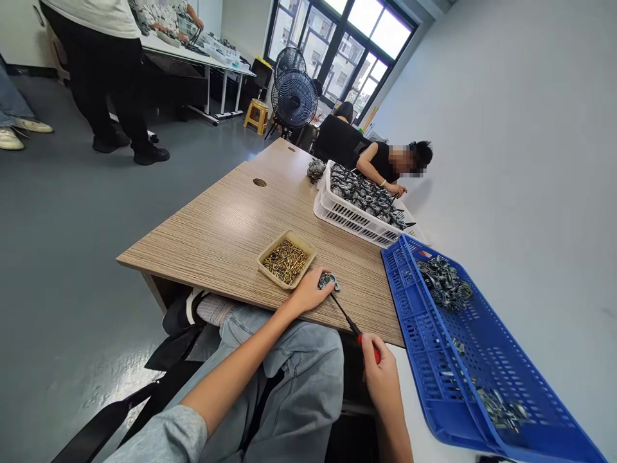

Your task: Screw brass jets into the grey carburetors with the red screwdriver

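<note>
Near the front edge of the table, my left hand (311, 290) is closed on a small grey metal clamp-like part (330, 280), holding it against the wood. My right hand (380, 366) grips the red and black handle of a screwdriver (354, 326). The screwdriver's long dark shaft slants up and left, and its tip meets the metal part beside my left thumb. Just beyond my left hand sits a small cream tub (264, 265) filled with brass-coloured screws (287, 260). Fingers hide some of the metal part.
A blue plastic basket (414, 334) with loose metal parts stands on the right. Behind it, a white basket (349, 222) is heaped with dark metal parts. A person (385, 161) leans over the table's far end. Fans (294, 98) and another person standing (106, 71) are farther off.
</note>
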Demonstrator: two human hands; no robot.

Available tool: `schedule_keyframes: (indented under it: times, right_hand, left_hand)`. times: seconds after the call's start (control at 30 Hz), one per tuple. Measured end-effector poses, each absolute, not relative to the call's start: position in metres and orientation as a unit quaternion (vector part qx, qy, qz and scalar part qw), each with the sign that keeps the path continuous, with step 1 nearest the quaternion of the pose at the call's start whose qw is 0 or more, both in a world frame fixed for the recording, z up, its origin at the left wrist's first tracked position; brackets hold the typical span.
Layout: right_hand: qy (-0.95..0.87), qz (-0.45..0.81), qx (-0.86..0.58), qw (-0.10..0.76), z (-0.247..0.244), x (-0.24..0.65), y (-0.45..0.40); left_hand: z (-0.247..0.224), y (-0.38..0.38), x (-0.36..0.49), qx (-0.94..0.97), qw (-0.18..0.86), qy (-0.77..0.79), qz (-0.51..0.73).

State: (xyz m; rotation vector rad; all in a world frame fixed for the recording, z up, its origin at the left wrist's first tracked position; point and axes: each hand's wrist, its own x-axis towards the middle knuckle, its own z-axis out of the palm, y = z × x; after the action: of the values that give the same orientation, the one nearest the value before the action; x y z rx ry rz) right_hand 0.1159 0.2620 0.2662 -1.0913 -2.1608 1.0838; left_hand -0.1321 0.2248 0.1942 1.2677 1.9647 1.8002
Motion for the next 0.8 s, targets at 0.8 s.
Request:
schedule_keyframes:
  times: [0.8]
  right_hand:
    - [-0.661,0.57,-0.411,0.263,0.179,0.097,0.19]
  left_hand:
    - [0.202,0.219,-0.127,0.442,0.109,0.662,0.595]
